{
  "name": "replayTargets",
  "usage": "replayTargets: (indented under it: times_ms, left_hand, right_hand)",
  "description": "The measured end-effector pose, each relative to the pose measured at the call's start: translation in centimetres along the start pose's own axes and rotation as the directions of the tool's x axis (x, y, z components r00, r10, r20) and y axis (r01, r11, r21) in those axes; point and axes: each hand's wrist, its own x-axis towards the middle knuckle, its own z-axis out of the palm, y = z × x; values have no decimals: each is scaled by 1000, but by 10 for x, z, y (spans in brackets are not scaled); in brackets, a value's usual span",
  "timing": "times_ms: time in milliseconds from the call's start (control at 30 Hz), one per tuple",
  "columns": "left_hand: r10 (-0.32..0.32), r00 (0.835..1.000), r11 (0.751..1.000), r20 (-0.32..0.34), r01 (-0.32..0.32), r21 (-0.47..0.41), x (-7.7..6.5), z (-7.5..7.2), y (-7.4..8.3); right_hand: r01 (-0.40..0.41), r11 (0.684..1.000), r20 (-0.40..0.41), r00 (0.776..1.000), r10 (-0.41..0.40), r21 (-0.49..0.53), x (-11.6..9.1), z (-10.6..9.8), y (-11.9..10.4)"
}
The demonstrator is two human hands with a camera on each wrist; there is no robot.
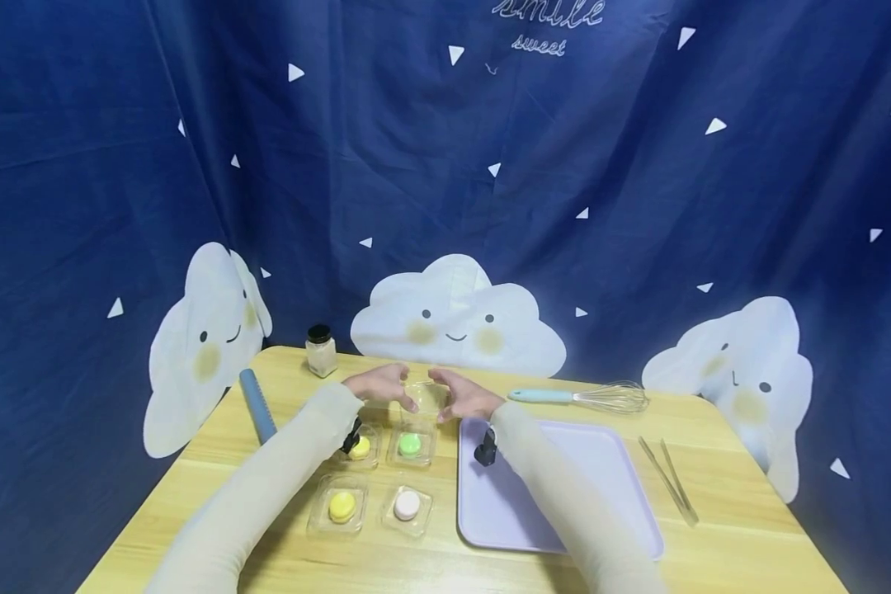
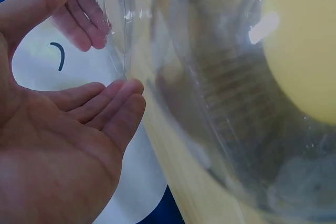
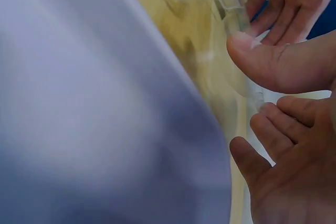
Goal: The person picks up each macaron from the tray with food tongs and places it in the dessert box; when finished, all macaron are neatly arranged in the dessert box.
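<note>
Between my two hands is a clear plastic container (image 1: pixel 428 398), toward the back of the table. My left hand (image 1: pixel 384 386) holds its left side, fingertips close at the edge in the left wrist view. On the opposite side my right hand (image 1: pixel 469 396) grips it, with the thumb (image 3: pixel 252 51) on the near face and fingers behind. Just in front, a green macaron (image 1: pixel 410 445) sits in a clear plastic case. A yellow macaron (image 1: pixel 360 448) lies near my left wrist, partly covered by it. Closer in are another yellow macaron (image 1: pixel 342 506) and a pale pink macaron (image 1: pixel 407 505), each in a clear case.
A lilac tray (image 1: pixel 586 487) lies under my right forearm. Beyond it is a whisk (image 1: pixel 579 398), with metal tongs (image 1: pixel 671 483) farther right. A blue stick (image 1: pixel 256 406) and a black-lidded jar (image 1: pixel 321 351) are at the left. A blue curtain (image 1: pixel 416 165) hangs behind the table.
</note>
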Motion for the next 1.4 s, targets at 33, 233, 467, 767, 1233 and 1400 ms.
replayTargets:
  times_ms: [33, 233, 467, 767, 1233, 1400]
  left_hand:
    - [1, 1000, 1000, 0, -1, 0, 0, 0, 0]
    - [10, 1000, 1000, 4, -10, -24, 0, 1, 1]
    - [25, 1000, 1000, -8, -25, -12, 0, 2, 1]
    - [39, 996, 995, -76, -31, 98, -3, -1, 5]
    - [127, 985, 992, -115, -123, 43, -10, -4, 9]
    - [133, 971, 957, -199, -178, -228, -13, -11, 8]
  right_hand:
    - [-4, 1000, -1, 1000, 4, -18, 0, 1, 0]
    - [-13, 998, -19, 1000, 12, -69, 3, 4, -3]
    - [-14, 998, -51, 999, 11, -63, 1, 2, -6]
    - [18, 1000, -90, 996, -20, -16, -1, -1, -13]
    - [23, 998, -166, 986, -33, -60, -15, -7, -22]
    - [42, 994, -347, 935, -76, -105, -21, -13, -30]
